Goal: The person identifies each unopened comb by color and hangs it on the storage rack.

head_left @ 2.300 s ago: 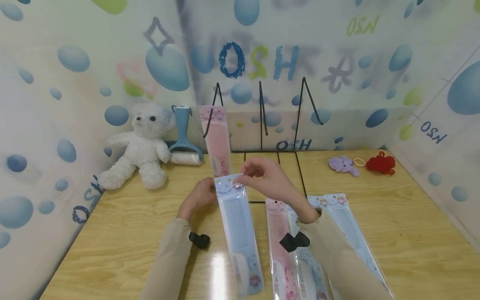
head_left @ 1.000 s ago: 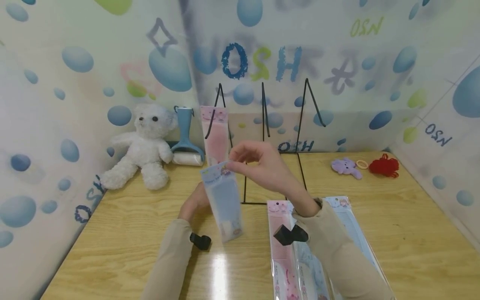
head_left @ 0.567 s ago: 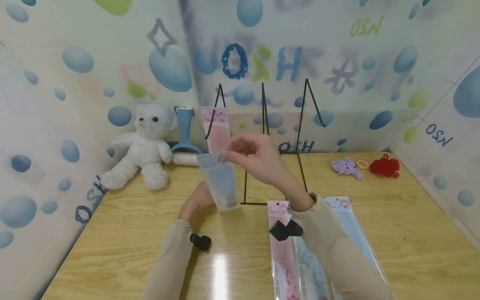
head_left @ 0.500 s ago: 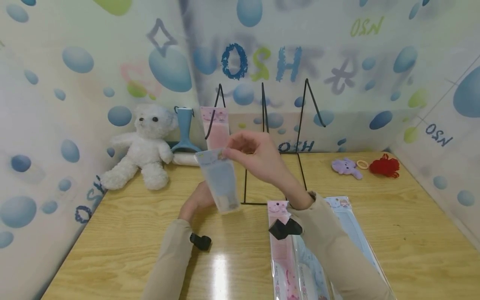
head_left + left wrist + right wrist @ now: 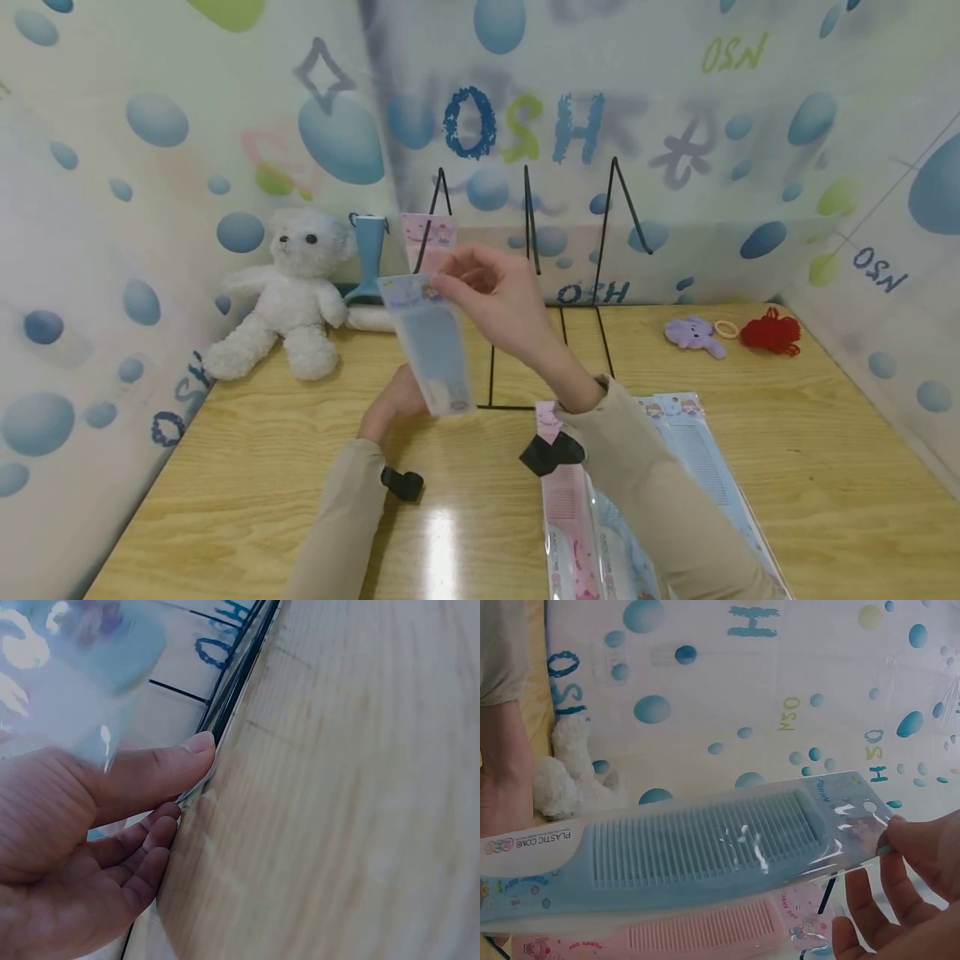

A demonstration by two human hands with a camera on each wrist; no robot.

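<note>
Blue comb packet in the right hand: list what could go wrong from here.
1. The right hand pinches the blue comb packet only at its top edge, so the long packet hangs free and might slip or swing.
2. The pink comb packet already hangs on the left hook of the wire rack; the blue one could knock it.
3. The left hand touches the rack's base wire, and a nudge may shift the rack.

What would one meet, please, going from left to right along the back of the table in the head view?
White teddy bear → blue lint roller → pink comb pack hanging on the black wire rack → purple toy → small pale ring → red knot ornament.
</note>
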